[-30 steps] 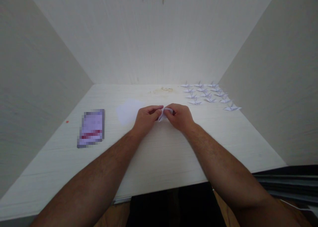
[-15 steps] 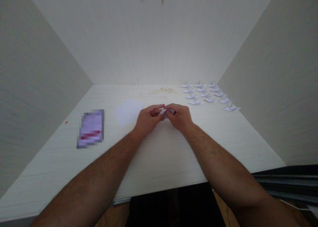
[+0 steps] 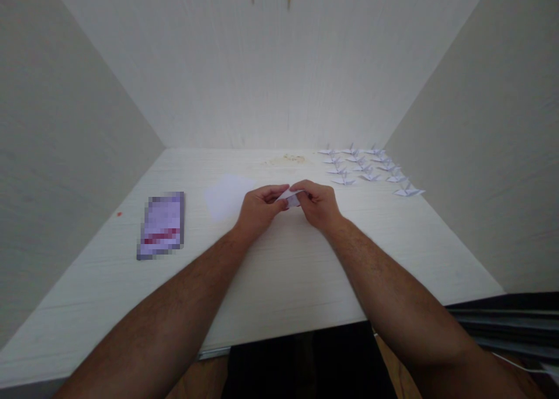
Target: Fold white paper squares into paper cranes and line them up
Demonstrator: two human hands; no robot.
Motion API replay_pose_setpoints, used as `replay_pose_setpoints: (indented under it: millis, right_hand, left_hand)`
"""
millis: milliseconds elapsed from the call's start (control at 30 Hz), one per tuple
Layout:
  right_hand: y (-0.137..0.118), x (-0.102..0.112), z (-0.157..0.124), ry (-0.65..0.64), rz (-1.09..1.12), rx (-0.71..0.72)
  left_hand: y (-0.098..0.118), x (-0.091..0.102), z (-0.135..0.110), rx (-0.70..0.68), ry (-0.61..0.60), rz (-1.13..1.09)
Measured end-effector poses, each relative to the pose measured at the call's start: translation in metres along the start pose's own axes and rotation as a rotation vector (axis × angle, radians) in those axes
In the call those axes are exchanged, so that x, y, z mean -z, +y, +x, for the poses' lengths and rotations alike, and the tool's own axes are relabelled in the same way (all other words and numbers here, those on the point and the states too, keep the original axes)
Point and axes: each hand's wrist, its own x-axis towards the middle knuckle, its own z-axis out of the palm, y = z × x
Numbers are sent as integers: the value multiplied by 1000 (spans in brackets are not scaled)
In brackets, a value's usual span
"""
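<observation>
Between my two hands, over the middle of the table, is a small piece of folded white paper [image 3: 293,199]. My left hand [image 3: 261,207] grips its left side, thumb in front and fingers behind. On the other side my right hand [image 3: 321,204] pinches the paper's right part, its fingers bent. Both hands partly cover the paper, so its full shape is hidden. Just left of my left hand lie flat white paper sheets [image 3: 227,196].
Several white paper cranes [image 3: 364,169] stand in rows at the back right. A blurred purple flat object [image 3: 161,224] lies at the left. Walls enclose the white table [image 3: 288,288] on three sides. A small red bit [image 3: 119,214] lies near the left edge.
My right thumb has drawn back, and more of the folded paper shows between my hands. The hands stay in nearly the same place; the view has shifted slightly.
</observation>
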Motion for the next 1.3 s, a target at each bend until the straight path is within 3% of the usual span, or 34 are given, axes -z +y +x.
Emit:
replay_pose_setpoints:
  millis: [200,367,600,967,1167,1300]
  right_hand:
    - [2,-1,-1,-10,55,9]
    - [3,-4,-1,-9,70,-73]
    - [7,-9,0,33,264,-82]
    - [-2,-7,5,28,499,-339]
    - [-4,-5,6,44,516,-318]
    - [-4,-6,5,57,412,-307]
  left_hand:
    - [0,1,-1,-17,-22,-28]
    - [-1,1,0,-83,-81,-3]
    - [1,0,-1,-26,16,40]
    - [-3,2,0,-21,46,52]
    - [-3,1,0,-33,75,24]
    - [-4,1,0,-52,72,29]
